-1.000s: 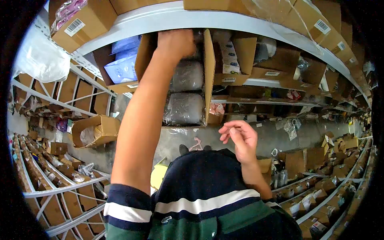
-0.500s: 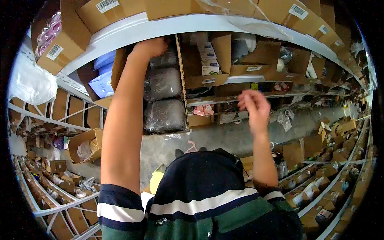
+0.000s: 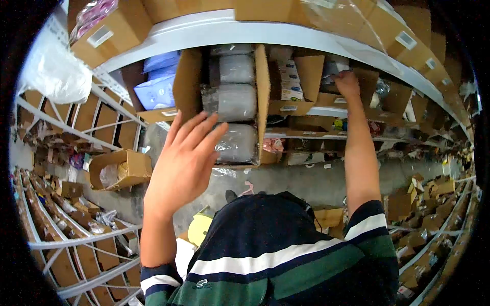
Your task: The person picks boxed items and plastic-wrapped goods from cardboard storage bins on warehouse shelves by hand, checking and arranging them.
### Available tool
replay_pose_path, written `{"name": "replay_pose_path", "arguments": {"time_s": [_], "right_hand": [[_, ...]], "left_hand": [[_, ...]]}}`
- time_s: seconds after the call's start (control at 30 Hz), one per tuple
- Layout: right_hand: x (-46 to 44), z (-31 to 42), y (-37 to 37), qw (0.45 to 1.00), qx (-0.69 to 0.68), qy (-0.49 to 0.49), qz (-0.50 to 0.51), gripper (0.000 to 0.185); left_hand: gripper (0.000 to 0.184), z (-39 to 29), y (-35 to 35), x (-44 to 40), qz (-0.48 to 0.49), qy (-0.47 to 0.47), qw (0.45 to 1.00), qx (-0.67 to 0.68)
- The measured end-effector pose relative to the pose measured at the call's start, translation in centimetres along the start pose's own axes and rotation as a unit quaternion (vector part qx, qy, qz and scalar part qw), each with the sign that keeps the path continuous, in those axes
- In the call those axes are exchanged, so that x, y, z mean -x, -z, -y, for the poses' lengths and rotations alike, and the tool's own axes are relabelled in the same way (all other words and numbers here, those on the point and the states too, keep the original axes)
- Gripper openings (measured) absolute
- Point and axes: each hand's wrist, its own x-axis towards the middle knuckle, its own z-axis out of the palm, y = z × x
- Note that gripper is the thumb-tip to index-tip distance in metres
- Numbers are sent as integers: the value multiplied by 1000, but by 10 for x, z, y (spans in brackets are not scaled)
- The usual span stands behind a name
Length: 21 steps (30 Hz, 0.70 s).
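Note:
My left hand (image 3: 185, 160) is raised with its fingers spread, holding nothing. It hovers in front of a long cardboard box (image 3: 188, 81) on the shelf. Inside that box, grey packs (image 3: 237, 102) in clear plastic wrap stand in a row. Over to the right, my right hand (image 3: 348, 84) reaches into another open cardboard box (image 3: 367, 81), its fingers bent beside a grey-white plastic-wrapped item (image 3: 334, 66). What those fingers hold, if anything, I cannot make out.
Blue packs (image 3: 155, 92) fill a box on the left; small white cartons (image 3: 291, 84) stand in one between my hands. A white shelf beam (image 3: 194, 35) runs above. Below left are an open carton (image 3: 125, 171) and a yellow round object (image 3: 199, 229).
My left hand has come out of the box of grey packs, back toward me. My right hand has moved up and forward into a box on the right. The view has shifted.

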Motion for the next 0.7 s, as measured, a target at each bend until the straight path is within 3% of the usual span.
{"name": "replay_pose_path", "arguments": {"time_s": [0.07,0.13,0.27,0.33,0.4,0.43,0.5,0.6,0.7], "right_hand": [[7,13,13,993,-72,-16,-96,45],[10,13,27,996,2,-41,-84,41],[95,59,74,952,-43,87,-291,28],[146,82,99,934,-73,158,-311,25],[202,122,129,922,-152,251,-252,25],[216,142,136,896,-164,347,-224,23],[243,172,138,867,-186,438,-148,22],[266,205,134,868,-235,434,-56,28],[265,220,127,852,-271,442,-71,39]], "left_hand": [[50,0,1,16,-29,8,999,15],[48,2,2,31,-59,-29,991,115],[52,-3,-15,52,-142,-69,960,231],[52,-13,-24,52,-163,-79,956,229],[69,-27,-30,47,-116,-70,957,257],[69,-37,-34,39,-115,-71,957,256],[91,-52,-44,24,-125,-3,948,294],[105,-48,-63,16,-119,-34,920,371],[113,-42,-81,26,-107,-17,860,499]]}}
